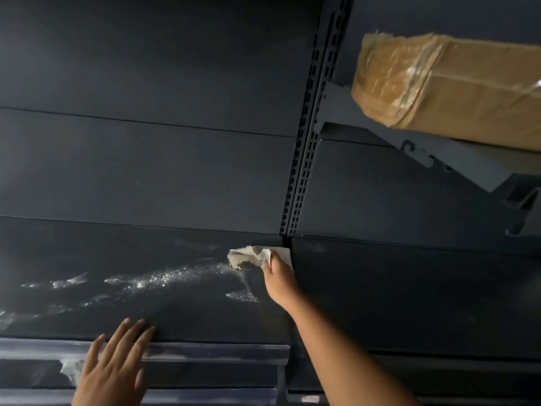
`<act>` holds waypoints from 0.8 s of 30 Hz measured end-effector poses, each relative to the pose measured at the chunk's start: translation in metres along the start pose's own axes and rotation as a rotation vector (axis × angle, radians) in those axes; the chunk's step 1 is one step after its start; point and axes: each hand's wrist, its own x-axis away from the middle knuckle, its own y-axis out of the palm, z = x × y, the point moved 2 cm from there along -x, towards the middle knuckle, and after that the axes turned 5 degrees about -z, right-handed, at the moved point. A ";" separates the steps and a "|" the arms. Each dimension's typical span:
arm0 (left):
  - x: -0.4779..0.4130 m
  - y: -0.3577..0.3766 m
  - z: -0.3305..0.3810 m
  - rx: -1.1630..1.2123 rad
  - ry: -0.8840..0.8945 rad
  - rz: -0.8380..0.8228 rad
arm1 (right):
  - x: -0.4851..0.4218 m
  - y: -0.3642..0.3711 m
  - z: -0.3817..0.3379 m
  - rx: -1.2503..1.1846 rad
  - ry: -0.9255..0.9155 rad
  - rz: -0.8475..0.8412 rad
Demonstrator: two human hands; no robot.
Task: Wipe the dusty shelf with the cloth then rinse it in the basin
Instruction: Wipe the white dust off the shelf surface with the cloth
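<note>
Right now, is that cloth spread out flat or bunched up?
Bunched up: the cloth shows crumpled folds in the right hand at the shelf's back edge.

Right hand (279, 278) pressing crumpled cloth (251, 256) on dusty dark shelf (175, 312) at centre, left hand (117, 364) flat on its front edge, taped cardboard box (456, 83) upper right

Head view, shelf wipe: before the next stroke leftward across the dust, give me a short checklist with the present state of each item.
1. Cloth gripped in right hand: ok.
2. Cloth down on the shelf: ok, at the back right corner by the slotted post.
3. Dust streaks left to wipe: not ok, white patches run leftward.
4. Left hand out of the stroke path: ok, resting on the front edge.
5. Taped box on the upper right shelf clear of the arm: ok.
6. Basin ready for rinsing: cannot tell, not in view.
</note>
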 end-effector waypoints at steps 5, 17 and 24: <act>0.001 -0.001 -0.004 -0.002 0.000 -0.044 | -0.034 -0.070 0.030 -0.526 0.146 0.337; 0.006 0.000 -0.008 0.032 0.012 -0.157 | -0.045 -0.087 0.093 0.550 0.322 0.272; 0.008 0.006 -0.012 0.018 -0.010 -0.239 | -0.035 0.044 -0.031 0.448 0.008 0.026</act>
